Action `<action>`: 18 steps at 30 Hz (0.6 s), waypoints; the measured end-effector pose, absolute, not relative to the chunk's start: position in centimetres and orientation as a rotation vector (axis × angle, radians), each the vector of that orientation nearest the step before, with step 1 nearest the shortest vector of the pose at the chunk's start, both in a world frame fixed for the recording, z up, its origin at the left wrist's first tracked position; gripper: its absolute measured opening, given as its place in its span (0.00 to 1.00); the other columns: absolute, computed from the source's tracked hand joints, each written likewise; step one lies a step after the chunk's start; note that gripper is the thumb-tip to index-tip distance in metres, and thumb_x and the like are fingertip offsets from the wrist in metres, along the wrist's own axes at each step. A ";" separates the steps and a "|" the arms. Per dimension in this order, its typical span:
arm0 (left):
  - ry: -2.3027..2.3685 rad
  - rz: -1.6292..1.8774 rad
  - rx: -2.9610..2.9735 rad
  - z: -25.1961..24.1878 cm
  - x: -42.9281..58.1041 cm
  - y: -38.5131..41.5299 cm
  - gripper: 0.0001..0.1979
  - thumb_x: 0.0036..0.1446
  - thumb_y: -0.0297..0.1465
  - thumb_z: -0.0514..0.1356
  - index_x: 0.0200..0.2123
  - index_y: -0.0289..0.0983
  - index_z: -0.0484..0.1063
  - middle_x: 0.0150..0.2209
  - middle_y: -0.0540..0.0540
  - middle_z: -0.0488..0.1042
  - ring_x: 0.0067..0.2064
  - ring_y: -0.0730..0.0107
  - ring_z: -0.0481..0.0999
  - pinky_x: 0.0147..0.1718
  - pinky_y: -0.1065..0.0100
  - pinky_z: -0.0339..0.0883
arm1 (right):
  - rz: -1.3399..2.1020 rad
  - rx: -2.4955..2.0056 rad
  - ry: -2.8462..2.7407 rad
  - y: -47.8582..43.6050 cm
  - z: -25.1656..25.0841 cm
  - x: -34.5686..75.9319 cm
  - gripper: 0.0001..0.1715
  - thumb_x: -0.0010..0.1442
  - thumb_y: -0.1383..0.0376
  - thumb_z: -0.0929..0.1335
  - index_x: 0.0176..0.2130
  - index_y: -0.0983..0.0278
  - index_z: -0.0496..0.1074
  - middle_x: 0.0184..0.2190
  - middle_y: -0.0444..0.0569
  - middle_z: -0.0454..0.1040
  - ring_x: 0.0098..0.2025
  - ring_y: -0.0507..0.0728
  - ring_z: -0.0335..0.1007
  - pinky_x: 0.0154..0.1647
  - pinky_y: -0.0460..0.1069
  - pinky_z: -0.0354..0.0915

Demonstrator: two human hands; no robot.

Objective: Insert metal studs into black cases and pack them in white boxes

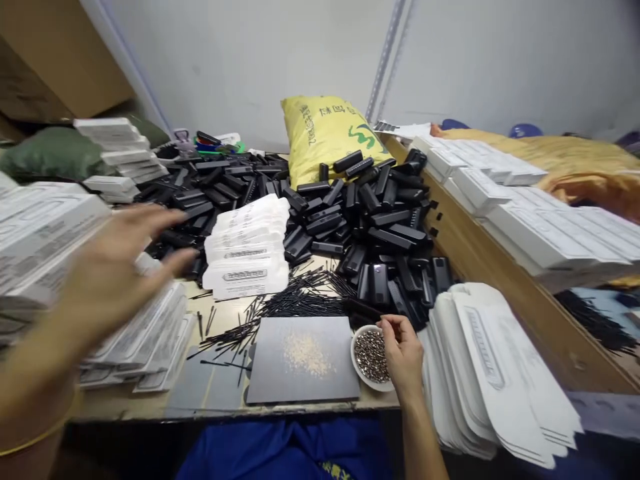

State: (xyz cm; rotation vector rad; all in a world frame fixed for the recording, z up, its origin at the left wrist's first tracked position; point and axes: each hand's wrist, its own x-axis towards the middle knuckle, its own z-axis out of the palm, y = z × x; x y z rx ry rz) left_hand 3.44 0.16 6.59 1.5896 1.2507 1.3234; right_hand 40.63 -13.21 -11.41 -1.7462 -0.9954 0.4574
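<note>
My left hand (120,267) comes through the feed smeared by motion blur, its forearm cut off by the left edge; it is empty, thumb and fingers spread, up and to the left of the flat grey rectangular plate (273,363). It hides part of the white printed cardboard boxes (45,223) beyond it. My right hand (405,357), just right of the plate, has thumb and fingertips pinched together, seemingly on one end of a slim black elongated piece (364,310) (dark against dark, so I can't trace its whole outline).

That piece sits off the plate's far right corner. Its long axis runs sideways, roughly along the plate's far edge; one end points left, toward the thin black sticks (300,298) behind the plate, and the other meets my fingertips. Right of the plate, the hand covers part of the white round bowl (371,384) of small shiny metallic beads (369,357). The print on the white flat card sleeves (505,367), farther right, is too small for me to read.
</note>
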 end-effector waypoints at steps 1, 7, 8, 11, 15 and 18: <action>1.321 1.122 1.894 4.0 6.3 0.1 0.23 0.43 0.32 0.69 0.47 0.47 0.75 0.55 0.52 0.68 0.63 0.52 0.57 0.65 0.55 0.50 | 0.470 -1.809 -1.072 -13.8 -11.6 41.2 0.14 0.59 0.55 0.63 0.35 0.62 0.72 0.31 0.50 0.76 0.33 0.58 0.71 0.37 0.51 0.64; 1.228 0.613 2.310 -8.9 19.1 3.6 0.14 0.49 0.24 0.62 0.41 0.37 0.75 0.43 0.41 0.74 0.46 0.55 0.72 0.48 0.55 0.68 | 0.477 -1.895 -1.547 -15.1 -15.0 41.8 0.06 0.55 0.65 0.64 0.29 0.61 0.70 0.30 0.49 0.75 0.35 0.60 0.70 0.39 0.53 0.63; 1.305 0.652 2.317 -9.7 20.1 5.1 0.16 0.52 0.24 0.60 0.45 0.35 0.73 0.47 0.37 0.72 0.50 0.52 0.69 0.51 0.51 0.64 | 0.442 -1.897 -1.579 -15.0 -15.4 41.7 0.06 0.55 0.66 0.64 0.28 0.61 0.69 0.29 0.49 0.74 0.35 0.61 0.70 0.40 0.54 0.63; 1.497 0.756 2.295 -10.6 21.6 9.4 0.20 0.56 0.25 0.58 0.54 0.31 0.66 0.56 0.32 0.63 0.59 0.46 0.59 0.57 0.43 0.53 | 0.424 -1.890 -1.608 -15.0 -15.9 41.5 0.08 0.57 0.66 0.63 0.26 0.61 0.67 0.28 0.48 0.72 0.35 0.60 0.69 0.40 0.53 0.62; 1.518 0.740 2.293 -11.1 21.6 12.2 0.19 0.60 0.34 0.58 0.53 0.35 0.65 0.55 0.40 0.65 0.55 0.55 0.66 0.53 0.47 0.62 | 0.493 -1.881 -1.514 -15.1 -15.0 41.6 0.08 0.59 0.64 0.63 0.29 0.61 0.68 0.29 0.47 0.72 0.33 0.57 0.69 0.38 0.51 0.62; 1.472 0.715 2.260 -11.9 21.0 11.3 0.16 0.60 0.35 0.58 0.50 0.35 0.67 0.51 0.42 0.69 0.50 0.60 0.71 0.48 0.52 0.67 | 0.512 -1.905 -1.361 -15.1 -14.0 41.7 0.09 0.60 0.62 0.63 0.30 0.61 0.68 0.29 0.46 0.73 0.30 0.55 0.68 0.35 0.49 0.62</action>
